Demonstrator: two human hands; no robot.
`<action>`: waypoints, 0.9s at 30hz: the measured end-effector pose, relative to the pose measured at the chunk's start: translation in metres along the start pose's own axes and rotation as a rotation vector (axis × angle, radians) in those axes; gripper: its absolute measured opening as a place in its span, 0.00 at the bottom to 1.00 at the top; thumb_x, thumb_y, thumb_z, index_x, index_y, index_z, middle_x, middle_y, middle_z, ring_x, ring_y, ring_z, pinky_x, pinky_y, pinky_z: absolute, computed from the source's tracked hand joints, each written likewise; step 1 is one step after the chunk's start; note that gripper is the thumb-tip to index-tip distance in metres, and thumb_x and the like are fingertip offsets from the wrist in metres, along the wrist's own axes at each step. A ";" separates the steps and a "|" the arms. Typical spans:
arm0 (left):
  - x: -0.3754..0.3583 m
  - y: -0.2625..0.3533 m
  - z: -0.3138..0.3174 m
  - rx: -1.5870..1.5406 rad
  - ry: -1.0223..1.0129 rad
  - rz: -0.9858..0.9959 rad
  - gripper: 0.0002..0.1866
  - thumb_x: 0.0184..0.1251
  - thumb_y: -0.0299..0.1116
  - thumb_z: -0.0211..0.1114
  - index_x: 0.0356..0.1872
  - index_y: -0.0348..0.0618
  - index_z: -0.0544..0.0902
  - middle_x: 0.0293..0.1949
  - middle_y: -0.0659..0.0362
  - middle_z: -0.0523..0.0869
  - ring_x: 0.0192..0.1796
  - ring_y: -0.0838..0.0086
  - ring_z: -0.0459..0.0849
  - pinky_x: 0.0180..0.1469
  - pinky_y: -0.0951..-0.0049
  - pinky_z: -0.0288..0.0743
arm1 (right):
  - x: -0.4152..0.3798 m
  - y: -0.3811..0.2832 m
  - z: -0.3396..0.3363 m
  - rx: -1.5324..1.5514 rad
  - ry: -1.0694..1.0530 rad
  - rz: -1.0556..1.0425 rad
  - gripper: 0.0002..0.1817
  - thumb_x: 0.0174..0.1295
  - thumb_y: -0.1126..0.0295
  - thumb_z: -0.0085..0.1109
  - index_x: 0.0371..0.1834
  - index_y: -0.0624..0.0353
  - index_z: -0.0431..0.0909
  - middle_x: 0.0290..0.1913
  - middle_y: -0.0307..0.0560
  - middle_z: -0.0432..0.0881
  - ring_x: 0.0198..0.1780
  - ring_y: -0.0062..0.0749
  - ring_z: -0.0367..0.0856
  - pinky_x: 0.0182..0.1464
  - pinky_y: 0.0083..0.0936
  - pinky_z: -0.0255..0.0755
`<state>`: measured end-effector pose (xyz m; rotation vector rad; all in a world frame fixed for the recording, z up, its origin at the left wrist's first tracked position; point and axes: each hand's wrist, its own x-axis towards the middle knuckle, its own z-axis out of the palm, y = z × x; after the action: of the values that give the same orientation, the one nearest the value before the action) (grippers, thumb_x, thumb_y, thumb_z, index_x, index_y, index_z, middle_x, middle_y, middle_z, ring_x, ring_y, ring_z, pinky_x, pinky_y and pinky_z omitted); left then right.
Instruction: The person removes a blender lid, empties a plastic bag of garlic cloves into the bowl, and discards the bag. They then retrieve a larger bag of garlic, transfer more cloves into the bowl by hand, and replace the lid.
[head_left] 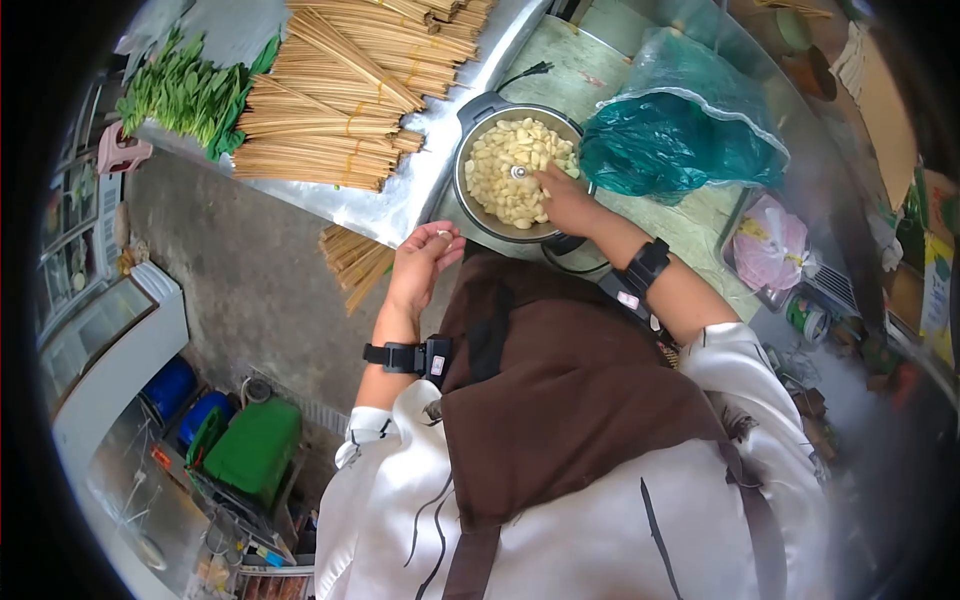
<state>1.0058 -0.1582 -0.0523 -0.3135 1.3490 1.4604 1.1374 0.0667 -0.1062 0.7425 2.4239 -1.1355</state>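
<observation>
A round metal bowl with dark handles and a metal spindle in its centre holds many peeled garlic cloves. My right hand reaches over its right rim, fingers bunched and tips down among the cloves; what they grip is hidden. Left of the bowl, lower and nearer me, my left hand is raised palm up. Its thumb and fingers pinch a small pale piece that looks like a garlic clove.
Bundles of wooden skewers and leafy greens lie on the metal table at left. A green plastic bag sits right of the bowl, near a black plug. A tray with a pink bag stands further right.
</observation>
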 end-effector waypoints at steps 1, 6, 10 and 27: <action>-0.001 0.002 0.002 -0.019 -0.036 0.001 0.11 0.61 0.25 0.58 0.44 0.36 0.74 0.39 0.58 0.79 0.41 0.74 0.80 0.45 0.74 0.77 | -0.011 0.001 -0.006 0.003 0.053 -0.050 0.26 0.57 0.70 0.48 0.61 0.63 0.63 0.66 0.61 0.56 0.64 0.53 0.60 0.64 0.32 0.57; -0.011 0.037 0.049 0.221 -0.154 0.153 0.15 0.58 0.31 0.64 0.44 0.39 0.73 0.33 0.63 0.75 0.36 0.78 0.76 0.38 0.76 0.74 | -0.092 -0.050 -0.112 0.360 -0.341 -0.126 0.14 0.60 0.66 0.51 0.42 0.65 0.76 0.35 0.49 0.81 0.39 0.36 0.79 0.42 0.28 0.72; -0.017 0.069 0.140 0.897 -0.143 0.495 0.23 0.51 0.38 0.69 0.46 0.39 0.72 0.36 0.59 0.76 0.34 0.71 0.78 0.41 0.72 0.73 | -0.130 -0.057 -0.180 0.537 -0.285 0.219 0.13 0.60 0.65 0.50 0.37 0.66 0.76 0.29 0.48 0.80 0.33 0.32 0.79 0.37 0.28 0.71; 0.026 0.157 0.295 0.385 -0.448 0.643 0.10 0.59 0.25 0.51 0.38 0.34 0.78 0.28 0.63 0.80 0.28 0.81 0.73 0.31 0.78 0.69 | -0.087 -0.016 -0.232 -0.470 0.198 0.167 0.13 0.52 0.72 0.49 0.40 0.58 0.78 0.25 0.55 0.79 0.32 0.51 0.79 0.35 0.39 0.73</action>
<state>1.0004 0.1347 0.1103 0.7200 1.3711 1.6014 1.1737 0.2139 0.0909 0.9071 2.5839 -0.4165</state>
